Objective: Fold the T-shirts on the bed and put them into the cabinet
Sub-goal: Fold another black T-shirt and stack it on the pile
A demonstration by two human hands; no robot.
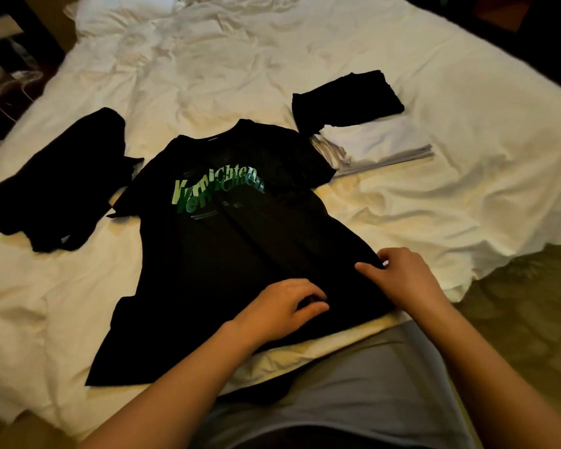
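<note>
**Head view: both hands on the hem of a printed black T-shirt**

Head camera looks down at a white bed [402, 43] with rumpled sheets. A black T-shirt [227, 247] with green lettering on the chest lies spread face up in the middle, collar away from the person, hem towards them.

The left hand [282, 306] rests on the lower part of the shirt near the hem, its fingers curled and its grip pinching a small fold of the black fabric. The right hand [399, 277] sits at the shirt's lower right corner, fingers bent, its grip pinching the edge of the cloth there.

To the left of the spread shirt lies a crumpled black garment [55, 186], its edge touching the shirt's sleeve. Beyond the shirt's right shoulder sits a folded white garment [379, 147], and a folded black garment [347, 98] lies partly on top of its far edge.

At the bottom of the frame, the person's grey clothing [353, 393] is pressed against the bed edge.
</note>
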